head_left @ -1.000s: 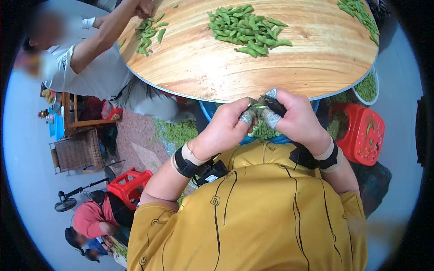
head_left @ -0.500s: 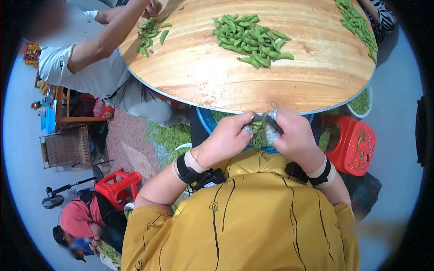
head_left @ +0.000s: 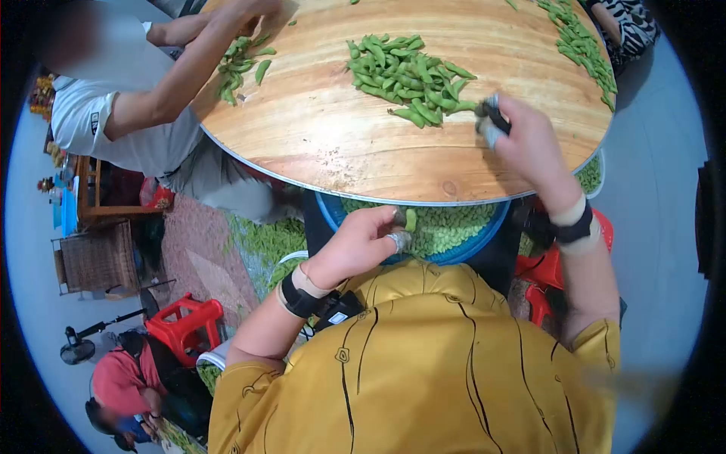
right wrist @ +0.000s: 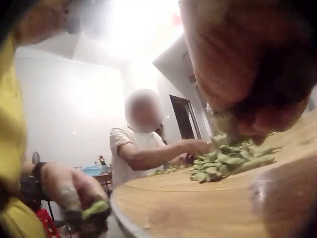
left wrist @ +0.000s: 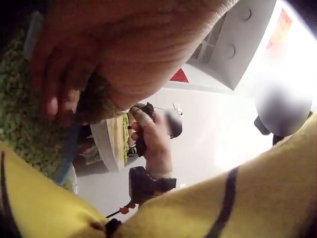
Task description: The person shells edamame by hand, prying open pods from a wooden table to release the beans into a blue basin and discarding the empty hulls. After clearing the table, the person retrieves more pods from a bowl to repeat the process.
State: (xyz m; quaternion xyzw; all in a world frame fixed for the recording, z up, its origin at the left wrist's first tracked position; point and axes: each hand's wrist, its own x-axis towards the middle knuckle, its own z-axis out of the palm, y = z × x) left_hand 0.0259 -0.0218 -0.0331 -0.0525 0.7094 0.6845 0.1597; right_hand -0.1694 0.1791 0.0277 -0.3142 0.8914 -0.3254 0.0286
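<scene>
Over the blue basin (head_left: 323, 214), my left hand (head_left: 354, 246) pinches a green pod (head_left: 411, 220) between taped thumb and fingers; this pod (right wrist: 95, 209) also shows in the right wrist view. Shelled beans (head_left: 454, 229) fill the basin. My right hand (head_left: 529, 140) is above the wooden table (head_left: 393, 166), its taped fingers curled round a small black object (head_left: 496, 118). Its fingertips are at the right end of the pod pile (head_left: 408, 76); whether they grip a pod cannot be told.
A person in a light shirt (head_left: 144, 113) works at a smaller pod heap (head_left: 236, 64) on the left. More pods (head_left: 582, 49) lie along the table's right side. Red stools (head_left: 185, 325) stand lower left and right of me. Loose greens (head_left: 265, 242) cover part of the floor.
My hands were together over the basin. The right has moved up and right to the pile, keeping the black object; the left stays over the basin with a green pod.
</scene>
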